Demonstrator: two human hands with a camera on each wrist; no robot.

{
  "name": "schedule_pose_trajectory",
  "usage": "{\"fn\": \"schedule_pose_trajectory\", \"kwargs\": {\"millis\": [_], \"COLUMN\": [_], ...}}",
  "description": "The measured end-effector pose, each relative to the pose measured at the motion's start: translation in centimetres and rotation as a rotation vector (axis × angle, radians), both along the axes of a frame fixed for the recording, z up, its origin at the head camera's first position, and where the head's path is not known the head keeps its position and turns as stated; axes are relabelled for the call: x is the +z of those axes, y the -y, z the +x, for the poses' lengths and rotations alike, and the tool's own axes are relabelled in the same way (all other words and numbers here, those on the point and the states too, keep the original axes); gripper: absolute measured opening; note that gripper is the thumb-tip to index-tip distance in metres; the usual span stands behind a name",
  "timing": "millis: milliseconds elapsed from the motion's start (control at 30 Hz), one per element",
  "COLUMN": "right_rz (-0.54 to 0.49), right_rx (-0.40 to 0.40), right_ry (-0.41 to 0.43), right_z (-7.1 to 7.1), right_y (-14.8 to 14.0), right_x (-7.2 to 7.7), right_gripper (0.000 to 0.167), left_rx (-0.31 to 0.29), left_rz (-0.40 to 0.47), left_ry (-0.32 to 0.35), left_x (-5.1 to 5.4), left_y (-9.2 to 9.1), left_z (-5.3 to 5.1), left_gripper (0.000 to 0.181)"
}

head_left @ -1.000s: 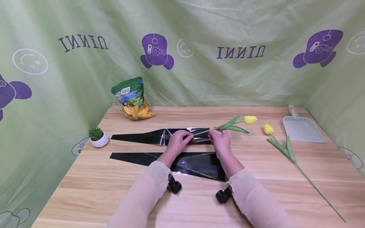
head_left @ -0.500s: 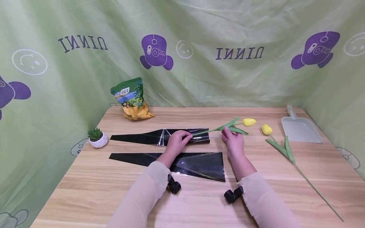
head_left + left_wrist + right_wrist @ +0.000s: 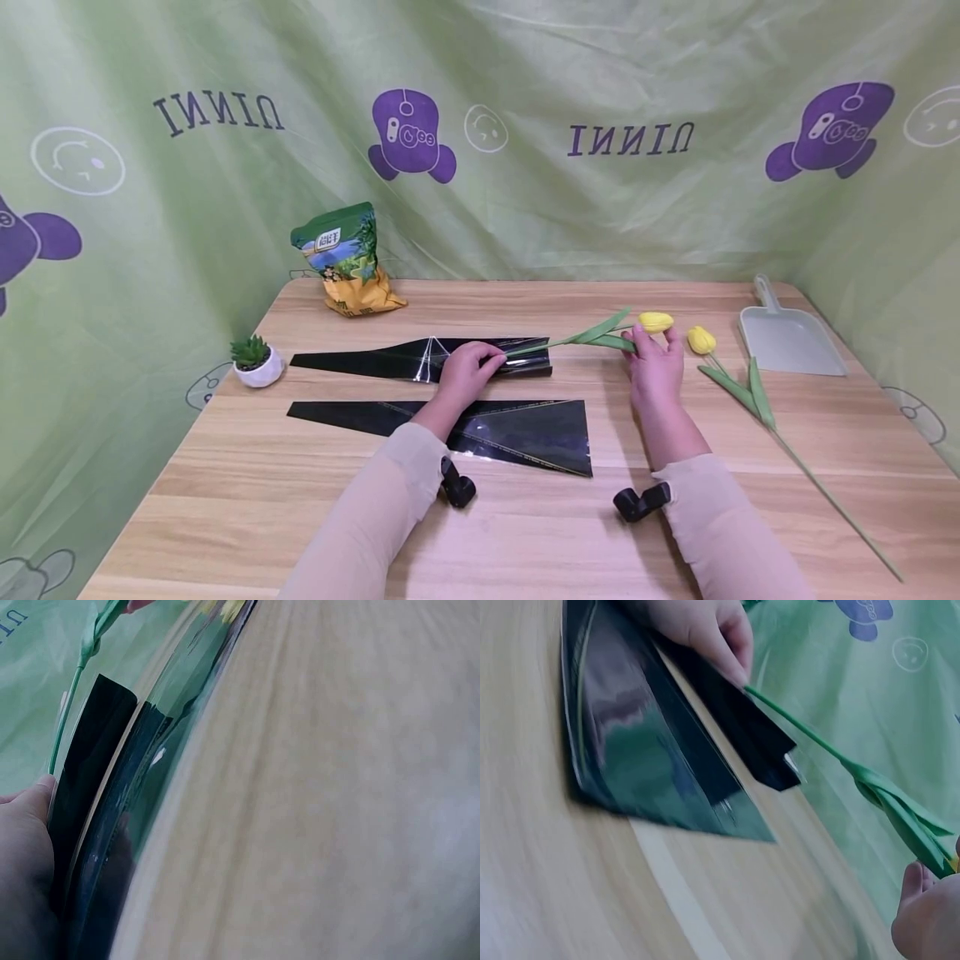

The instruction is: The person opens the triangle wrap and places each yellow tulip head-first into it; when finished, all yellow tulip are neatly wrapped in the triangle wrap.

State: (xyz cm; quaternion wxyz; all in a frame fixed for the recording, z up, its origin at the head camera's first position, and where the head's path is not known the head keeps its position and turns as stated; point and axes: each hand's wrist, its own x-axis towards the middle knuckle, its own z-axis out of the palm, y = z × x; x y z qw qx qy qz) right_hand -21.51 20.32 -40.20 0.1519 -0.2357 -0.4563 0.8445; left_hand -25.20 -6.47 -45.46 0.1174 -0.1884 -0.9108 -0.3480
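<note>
An artificial yellow tulip (image 3: 588, 335) lies across the opening of a black flower-wrapping sleeve (image 3: 375, 363) in the head view. My left hand (image 3: 468, 371) pinches its green stem over that sleeve; the stem's lower end is hidden. At the yellow bloom (image 3: 656, 322), my right hand (image 3: 656, 375) has its thumb and fingers around the flower's base and leaf tip. In the right wrist view the stem (image 3: 795, 724) runs from the left fingers toward the right hand (image 3: 930, 919). Nearer me, a second black sleeve (image 3: 525, 433) lies flat on the table.
Another yellow tulip (image 3: 765, 408) lies at the right, its stem pointing toward me. Behind it is a grey dustpan (image 3: 793, 337). A green and yellow snack bag (image 3: 348, 262) stands back left, and a potted succulent (image 3: 258, 364) sits at the left edge.
My right hand has left the sleeve's opening and moved right along the tulip to its bloom. My left hand has stayed on the stem. The bloom has dipped slightly.
</note>
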Motion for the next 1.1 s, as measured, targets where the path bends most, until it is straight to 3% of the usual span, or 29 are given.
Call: {"fn": "schedule_pose_trajectory", "kwargs": {"millis": [200, 367, 733, 900, 1100], "right_rz": [0.024, 0.012, 0.119, 0.162, 0.244], "right_rx": [0.005, 0.036, 0.081, 0.081, 0.120], "right_ry": [-0.036, -0.048, 0.004, 0.012, 0.018], "right_z": [0.2, 0.1, 0.0, -0.2, -0.5], "right_y": [-1.4, -2.4, -3.5, -3.7, -3.3], "right_x": [0.2, 0.4, 0.1, -0.3, -1.0], "right_gripper": [0.072, 0.067, 0.063, 0.045, 0.028], "left_rx": [0.001, -0.003, -0.019, -0.033, -0.029], "left_rz": [-0.003, -0.002, -0.030, -0.035, -0.041], "left_ry": [0.000, -0.004, -0.033, -0.066, -0.050], "left_x": [0.0, 0.2, 0.1, 0.2, 0.8], "left_y": [0.0, 0.0, -0.1, 0.0, -0.2], "left_z": [0.0, 0.1, 0.0, 0.1, 0.3], "left_gripper": [0.018, 0.018, 0.019, 0.020, 0.022]}}
